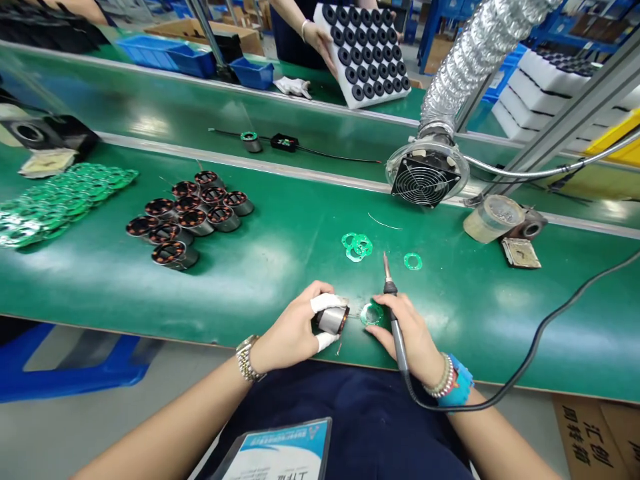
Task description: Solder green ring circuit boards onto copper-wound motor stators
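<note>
My left hand (295, 327), with white finger covers on thumb and a finger, grips a motor stator (332, 320), a metal cylinder with copper windings facing right. Close beside it, my right hand (407, 333) pinches a ring-shaped green circuit board (371, 313) between thumb and finger. A soldering iron (399, 340) also rests in my right hand, its tip pointing away from me. Thin wires seem to run between stator and board. Beyond my hands lie a small cluster of green ring boards (357, 246) and a single ring board (413, 261).
Several stators (193, 210) stand at left, beside a pile of green boards (55, 200). A fume fan (425, 180) hangs ahead. At right are a plastic cup (493, 219), a sponge (521, 253) and the iron's cable (540, 327). Across the bench, another person holds a foam tray (345, 93).
</note>
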`<state>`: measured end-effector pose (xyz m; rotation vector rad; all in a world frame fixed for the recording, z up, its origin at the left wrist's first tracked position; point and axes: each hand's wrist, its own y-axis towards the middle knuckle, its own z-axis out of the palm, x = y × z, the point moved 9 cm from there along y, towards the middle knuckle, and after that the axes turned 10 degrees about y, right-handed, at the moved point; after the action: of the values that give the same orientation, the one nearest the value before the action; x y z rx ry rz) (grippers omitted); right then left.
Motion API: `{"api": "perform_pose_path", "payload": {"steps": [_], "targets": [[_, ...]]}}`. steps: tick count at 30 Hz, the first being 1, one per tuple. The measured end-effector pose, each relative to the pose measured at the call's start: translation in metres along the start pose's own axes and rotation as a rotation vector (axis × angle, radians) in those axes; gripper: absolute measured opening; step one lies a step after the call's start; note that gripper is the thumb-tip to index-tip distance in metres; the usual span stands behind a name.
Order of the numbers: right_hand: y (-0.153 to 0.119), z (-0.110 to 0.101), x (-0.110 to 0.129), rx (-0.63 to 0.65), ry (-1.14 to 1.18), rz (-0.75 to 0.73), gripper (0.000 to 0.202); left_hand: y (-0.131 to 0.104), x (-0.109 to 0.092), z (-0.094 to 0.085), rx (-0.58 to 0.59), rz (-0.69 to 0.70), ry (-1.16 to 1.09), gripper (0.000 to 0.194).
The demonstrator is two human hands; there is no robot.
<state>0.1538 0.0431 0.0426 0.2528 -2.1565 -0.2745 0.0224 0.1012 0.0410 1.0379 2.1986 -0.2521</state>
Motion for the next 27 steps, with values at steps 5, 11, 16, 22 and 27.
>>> {"api": "perform_pose_path", "payload": {"steps": [5, 11, 16, 22, 27], "targets": [[0.005, 0.013, -0.004, 0.122, 0.026, -0.022, 0.032, 0.003, 0.01, 0.002, 0.006, 0.007, -0.043, 0.043], [0.001, -0.013, 0.0, -0.013, 0.122, -0.048, 0.016, 0.009, 0.016, 0.007, 0.064, -0.018, -0.121, 0.04], [-0.01, -0.042, 0.0, -0.127, 0.172, -0.034, 0.023, 0.009, 0.021, 0.006, 0.064, -0.036, -0.125, 0.038], [-0.02, -0.074, -0.015, -0.396, 0.13, 0.041, 0.021, 0.014, 0.03, -0.007, -0.014, -0.064, -0.061, 0.039], [-0.029, -0.097, -0.037, -0.567, 0.086, 0.14, 0.021, 0.017, 0.047, -0.023, 0.084, -0.173, 0.14, 0.063]]}}
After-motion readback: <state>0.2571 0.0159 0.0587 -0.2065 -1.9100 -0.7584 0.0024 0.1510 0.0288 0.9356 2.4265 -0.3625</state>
